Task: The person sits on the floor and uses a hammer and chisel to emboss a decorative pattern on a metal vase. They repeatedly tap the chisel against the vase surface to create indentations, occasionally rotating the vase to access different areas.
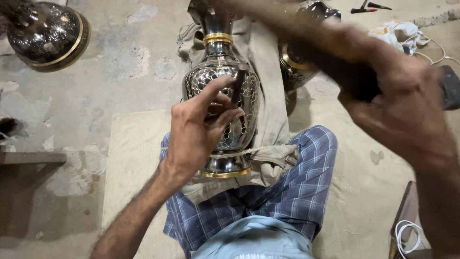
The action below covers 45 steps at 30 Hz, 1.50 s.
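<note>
Vase (221, 103) lies on cloth (268, 72) over the lap. Left hand (194, 129) pinches a punch (238, 86) against its belly; right hand (397, 103) grips a raised hammer (450, 86). Engraving step, seemingly; next strike needs steady aim.

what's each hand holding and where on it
Left hand pinches a small dark chisel near its lower end, against the engraved vase. Right hand grips a hammer handle.

Second dark vase (45, 33) top left; white cable (406, 235); crumpled cloth (397, 32).
</note>
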Available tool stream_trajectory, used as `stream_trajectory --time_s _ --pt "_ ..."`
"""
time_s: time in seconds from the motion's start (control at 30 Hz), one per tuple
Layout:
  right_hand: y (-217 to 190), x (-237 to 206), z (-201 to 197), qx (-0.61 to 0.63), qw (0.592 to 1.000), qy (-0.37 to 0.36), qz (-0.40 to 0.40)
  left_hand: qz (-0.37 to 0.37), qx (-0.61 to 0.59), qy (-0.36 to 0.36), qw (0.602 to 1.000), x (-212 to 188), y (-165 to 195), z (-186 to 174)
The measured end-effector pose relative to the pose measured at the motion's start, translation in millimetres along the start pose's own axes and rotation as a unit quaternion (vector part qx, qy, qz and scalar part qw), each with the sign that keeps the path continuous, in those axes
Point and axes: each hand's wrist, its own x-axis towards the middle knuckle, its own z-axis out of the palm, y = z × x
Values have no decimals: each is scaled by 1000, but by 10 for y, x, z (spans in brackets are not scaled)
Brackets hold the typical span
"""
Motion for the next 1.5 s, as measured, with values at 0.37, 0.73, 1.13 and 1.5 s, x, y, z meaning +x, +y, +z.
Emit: stream_trajectory --time_s 0.37,0.73,1.13,1.5 --pt "169 -660 505 20 975 -133 177 56 50 -134 988 287 39 33" --pt "216 -1215 825 346 879 68 322 87 115 -187 972 377 93 58" --pt "34 -1562 1231 346 881 134 292 121 157 -282 939 492 108 69" --pt "24 -1926 1552 239 900 155 330 168 207 -330 906 523 213 52"
